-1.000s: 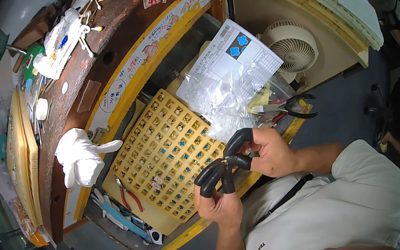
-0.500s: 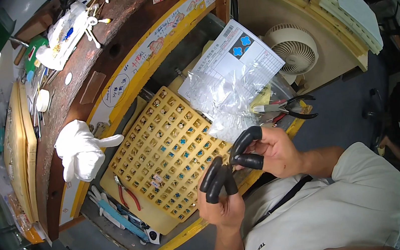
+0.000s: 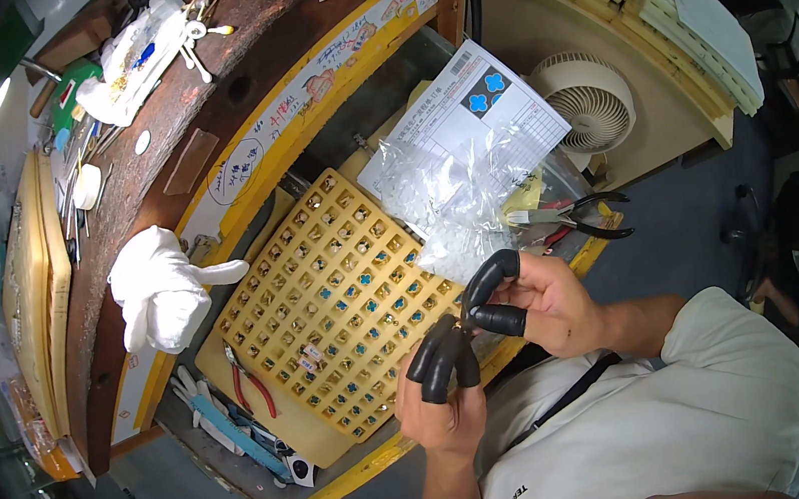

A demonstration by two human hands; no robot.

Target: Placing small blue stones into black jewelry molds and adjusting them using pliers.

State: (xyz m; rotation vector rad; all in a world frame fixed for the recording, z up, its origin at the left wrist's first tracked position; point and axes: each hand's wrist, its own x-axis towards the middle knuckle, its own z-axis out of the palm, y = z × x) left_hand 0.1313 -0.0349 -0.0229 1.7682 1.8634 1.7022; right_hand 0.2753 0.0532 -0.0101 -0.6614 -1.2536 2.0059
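Note:
My left hand (image 3: 442, 392) and my right hand (image 3: 531, 305), both wearing black finger covers, meet just over the lower right edge of a yellow grid tray (image 3: 337, 231). Fingers on each are closed around something tiny at the fingertips, too small and hidden to make out. The tray's square compartments hold small metal pieces, several with blue four-petal shapes. Red-handled pliers (image 3: 258, 393) lie at the tray's left. Beyond my right hand are a crumpled clear plastic bag (image 3: 443, 198), a printed sheet (image 3: 449, 91) and black-handled pliers (image 3: 582, 220).
A wooden bench (image 3: 172, 128) curves along the left, bearing a white glove (image 3: 160, 286), tools and cloth. A tool tray (image 3: 243, 437) sits lower left. A round fan (image 3: 582, 102) stands at upper right beside stacked yellow trays (image 3: 689, 30). Part of another person (image 3: 780, 300) shows at far right.
Both hands have shifted slightly, with my fingertips staying close together; the small gold-coloured bit seen between them a second ago is now mostly hidden. The whole view has shifted slightly.

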